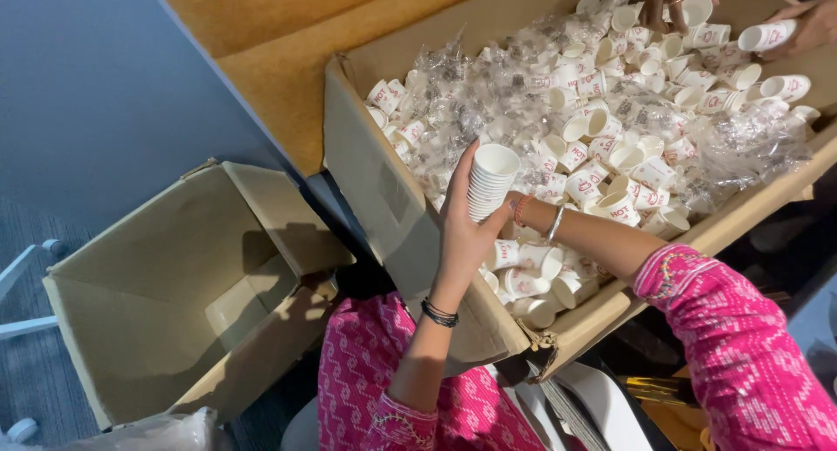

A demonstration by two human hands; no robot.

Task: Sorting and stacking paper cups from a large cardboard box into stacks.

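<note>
Grey floor is lying open beside the large carton (384,198). Left hand (462,228) is clamping a stack of paper cups (488,182) just inside its near edge; right hand is hidden behind it, grip unclear. Empty box (174,303) is standing just beside.

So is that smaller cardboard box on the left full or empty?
Empty, as far as shows. The smaller cardboard box has its flaps open and only bare cardboard shows inside, while the big box beside it brims with paper cups.
</note>
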